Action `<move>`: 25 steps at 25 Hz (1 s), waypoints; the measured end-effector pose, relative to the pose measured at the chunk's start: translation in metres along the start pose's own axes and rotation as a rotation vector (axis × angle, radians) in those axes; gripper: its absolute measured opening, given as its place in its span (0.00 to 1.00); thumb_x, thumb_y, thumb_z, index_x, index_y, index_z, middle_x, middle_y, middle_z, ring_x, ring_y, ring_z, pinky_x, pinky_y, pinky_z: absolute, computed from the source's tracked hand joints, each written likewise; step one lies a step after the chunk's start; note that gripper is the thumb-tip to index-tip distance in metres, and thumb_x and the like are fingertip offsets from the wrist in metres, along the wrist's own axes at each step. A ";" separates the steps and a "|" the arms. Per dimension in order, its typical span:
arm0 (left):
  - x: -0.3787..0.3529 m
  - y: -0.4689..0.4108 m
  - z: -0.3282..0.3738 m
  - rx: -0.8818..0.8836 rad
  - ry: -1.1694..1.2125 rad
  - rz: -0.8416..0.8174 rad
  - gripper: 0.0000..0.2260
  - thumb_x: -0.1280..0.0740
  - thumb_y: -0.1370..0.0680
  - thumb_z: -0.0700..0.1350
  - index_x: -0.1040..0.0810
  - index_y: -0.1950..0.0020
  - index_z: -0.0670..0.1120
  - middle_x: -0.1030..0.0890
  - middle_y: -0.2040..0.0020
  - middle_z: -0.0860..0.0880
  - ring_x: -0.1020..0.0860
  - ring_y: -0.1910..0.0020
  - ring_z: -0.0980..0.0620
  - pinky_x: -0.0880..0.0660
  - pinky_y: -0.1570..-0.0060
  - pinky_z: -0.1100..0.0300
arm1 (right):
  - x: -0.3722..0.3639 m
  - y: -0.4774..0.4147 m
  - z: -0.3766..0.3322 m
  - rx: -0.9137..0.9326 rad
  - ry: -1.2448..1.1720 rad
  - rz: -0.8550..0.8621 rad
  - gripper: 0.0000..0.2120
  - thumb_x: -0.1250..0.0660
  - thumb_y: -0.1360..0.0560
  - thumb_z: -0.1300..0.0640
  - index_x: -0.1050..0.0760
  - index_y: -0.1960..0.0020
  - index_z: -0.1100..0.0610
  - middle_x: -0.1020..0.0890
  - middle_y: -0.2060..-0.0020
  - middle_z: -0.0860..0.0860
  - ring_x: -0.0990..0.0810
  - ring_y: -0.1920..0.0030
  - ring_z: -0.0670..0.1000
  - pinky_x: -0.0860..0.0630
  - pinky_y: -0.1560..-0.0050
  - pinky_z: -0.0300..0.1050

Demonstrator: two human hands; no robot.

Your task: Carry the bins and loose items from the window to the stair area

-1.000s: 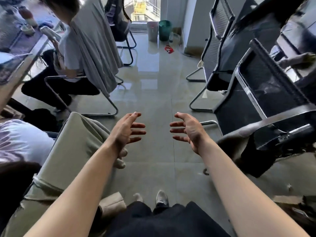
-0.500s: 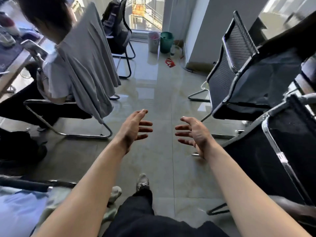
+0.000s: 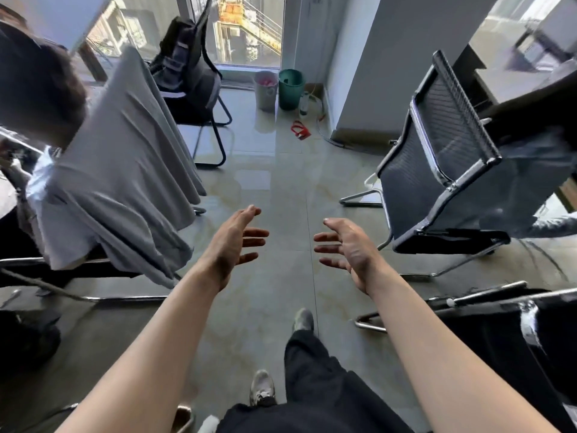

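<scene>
Ahead, glossy tile floor (image 3: 268, 170) runs between chairs to the window (image 3: 246, 26).

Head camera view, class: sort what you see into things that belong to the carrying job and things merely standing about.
Belongs to the job:
grey bin
green bin
red item on the floor
bottle beside the green bin
left hand, open
right hand, open

Standing about:
backpack on a chair
grey cloth over a chair
mesh chair

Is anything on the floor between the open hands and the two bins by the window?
Nothing visible. Bare tile runs from the left hand and right hand to the grey bin and green bin. Chairs flank the aisle only.
</scene>
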State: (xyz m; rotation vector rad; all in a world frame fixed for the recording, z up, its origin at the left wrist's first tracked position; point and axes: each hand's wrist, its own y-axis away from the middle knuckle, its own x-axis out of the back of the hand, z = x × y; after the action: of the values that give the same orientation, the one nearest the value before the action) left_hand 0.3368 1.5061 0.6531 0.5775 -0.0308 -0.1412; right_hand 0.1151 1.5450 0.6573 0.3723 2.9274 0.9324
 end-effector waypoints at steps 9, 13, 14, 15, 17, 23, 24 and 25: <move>-0.020 -0.168 0.136 -0.052 -0.022 0.075 0.19 0.40 0.17 0.63 0.23 0.32 0.57 0.12 0.46 0.45 0.15 0.43 0.45 0.24 0.38 0.46 | -0.012 -0.188 -0.126 0.020 -0.074 -0.084 0.07 0.36 0.18 0.50 0.25 0.45 0.53 0.19 0.49 0.57 0.19 0.52 0.57 0.22 0.50 0.54; -0.032 -0.239 0.190 -0.044 -0.004 0.092 0.20 0.40 0.18 0.63 0.24 0.30 0.57 0.12 0.46 0.45 0.15 0.43 0.45 0.24 0.39 0.47 | -0.008 -0.261 -0.189 0.040 -0.072 -0.110 0.08 0.36 0.18 0.50 0.26 0.44 0.53 0.18 0.48 0.57 0.18 0.52 0.57 0.21 0.50 0.54; -0.033 -0.253 0.200 -0.041 0.004 0.093 0.20 0.40 0.18 0.63 0.24 0.30 0.57 0.12 0.46 0.45 0.15 0.43 0.45 0.24 0.39 0.47 | -0.007 -0.276 -0.202 0.040 -0.068 -0.109 0.08 0.36 0.18 0.49 0.26 0.44 0.53 0.18 0.48 0.57 0.18 0.51 0.57 0.21 0.49 0.55; -0.034 -0.265 0.210 -0.040 0.007 0.092 0.20 0.40 0.18 0.63 0.24 0.29 0.57 0.12 0.46 0.45 0.15 0.43 0.45 0.24 0.39 0.47 | -0.008 -0.289 -0.213 0.040 -0.060 -0.106 0.08 0.36 0.18 0.49 0.26 0.44 0.53 0.18 0.48 0.58 0.18 0.51 0.57 0.21 0.48 0.55; -0.034 -0.296 0.228 -0.046 0.005 0.093 0.20 0.40 0.18 0.63 0.24 0.29 0.57 0.12 0.47 0.45 0.15 0.44 0.46 0.23 0.40 0.47 | -0.010 -0.319 -0.235 0.039 -0.046 -0.105 0.08 0.36 0.18 0.49 0.26 0.45 0.53 0.18 0.47 0.58 0.18 0.51 0.57 0.21 0.48 0.56; -0.018 -0.401 0.280 -0.042 0.020 0.077 0.19 0.41 0.17 0.63 0.24 0.31 0.58 0.12 0.47 0.45 0.14 0.45 0.46 0.23 0.43 0.48 | -0.033 -0.411 -0.287 0.020 -0.029 -0.090 0.09 0.35 0.18 0.49 0.26 0.44 0.53 0.18 0.47 0.58 0.18 0.52 0.57 0.21 0.49 0.55; -0.013 -0.423 0.291 -0.046 0.020 0.064 0.19 0.41 0.17 0.63 0.24 0.31 0.58 0.12 0.47 0.45 0.14 0.45 0.46 0.23 0.43 0.48 | -0.038 -0.430 -0.298 0.024 -0.022 -0.080 0.09 0.35 0.18 0.48 0.25 0.43 0.53 0.18 0.46 0.59 0.18 0.51 0.57 0.21 0.49 0.55; -0.008 -0.446 0.302 -0.049 0.024 0.052 0.19 0.41 0.17 0.63 0.24 0.31 0.58 0.12 0.47 0.45 0.14 0.44 0.46 0.23 0.43 0.48 | -0.045 -0.449 -0.310 0.033 -0.017 -0.066 0.10 0.35 0.18 0.48 0.25 0.42 0.53 0.17 0.45 0.60 0.17 0.51 0.57 0.21 0.49 0.55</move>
State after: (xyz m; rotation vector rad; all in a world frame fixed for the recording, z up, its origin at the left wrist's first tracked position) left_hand 0.2526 0.9738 0.6627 0.5287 -0.0186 -0.0841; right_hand 0.0272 1.0052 0.6511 0.2821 2.9232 0.8688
